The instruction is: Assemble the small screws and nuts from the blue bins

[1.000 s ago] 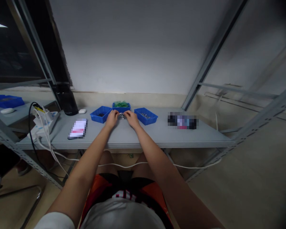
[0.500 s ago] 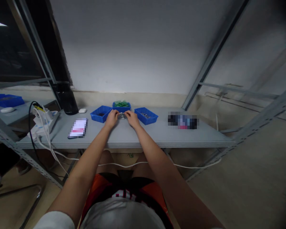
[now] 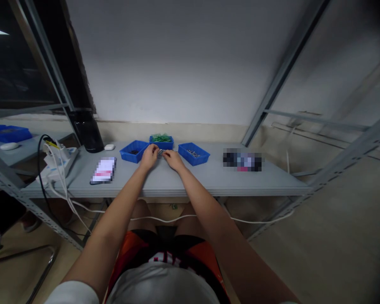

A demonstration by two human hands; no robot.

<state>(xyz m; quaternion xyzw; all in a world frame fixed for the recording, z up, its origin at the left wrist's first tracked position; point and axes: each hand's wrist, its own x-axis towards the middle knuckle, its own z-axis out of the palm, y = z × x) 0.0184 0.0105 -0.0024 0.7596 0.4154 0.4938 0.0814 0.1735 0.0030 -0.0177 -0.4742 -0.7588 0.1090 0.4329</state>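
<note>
On my feed, the small shiny metal pieces (image 3: 161,154) sat between the left hand (image 3: 149,156) and the right hand (image 3: 173,159), low at the table (image 3: 164,179), in front of the blue bin of green packets (image 3: 161,144). Both hands' fingers curled in towards the metal, but I couldn't tell whether either set was clamped on it. Another blue bin (image 3: 128,156) stood beside the left hand, and a third bin (image 3: 201,160), with silvery parts, near the right.

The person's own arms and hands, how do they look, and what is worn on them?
The left arm has a short, whitish fabric sleeve at its upper end; both forearms are bare. The left hand and right hand wear no gloves, and no watch or bracelet shows.
</note>
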